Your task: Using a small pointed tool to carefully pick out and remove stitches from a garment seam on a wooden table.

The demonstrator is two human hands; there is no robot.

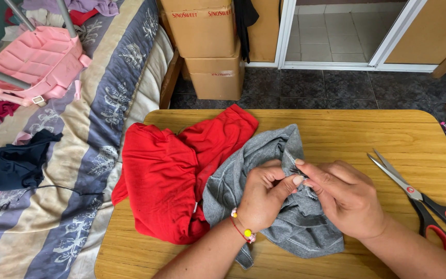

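Observation:
A grey garment (264,155) lies crumpled on the wooden table (336,129), partly over a red garment (166,175). My left hand (261,199), with a beaded bracelet at the wrist, pinches a fold of the grey cloth. My right hand (344,199) meets it from the right, its fingertips pinched at the same fold of cloth. Whether something thin is between the fingers I cannot tell. Both hands rest on top of the grey garment.
Scissors (424,201) with red and black handles lie on the table's right side. A bed (78,155) with a striped cover stands to the left, holding a pink bag (42,62) and dark clothes (11,163). Cardboard boxes (207,46) are stacked behind.

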